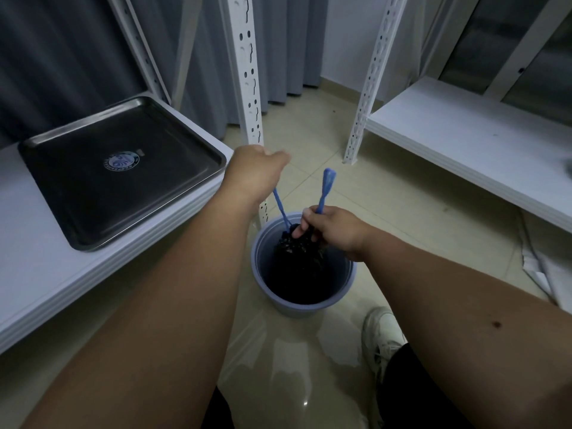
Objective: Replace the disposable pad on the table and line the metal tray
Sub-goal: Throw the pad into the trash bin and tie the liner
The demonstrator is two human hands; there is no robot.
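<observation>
Both hands cinch the bin bag (298, 252) shut: right hand (332, 232) grips its neck, left hand (253, 178) clenched, pulling a blue drawstring (281, 209) over the bucket (301, 300).

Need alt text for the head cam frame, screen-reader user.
Two bare hands cinch a black bin bag in a blue bucket on the floor: the left hand pulls one blue drawstring up, the right hand grips the bag's neck and the other. An unlined metal tray sits on the white shelf at left.

Dim, bluish light; glare on floor tiles (297, 351); wide-angle bending at edges
</observation>
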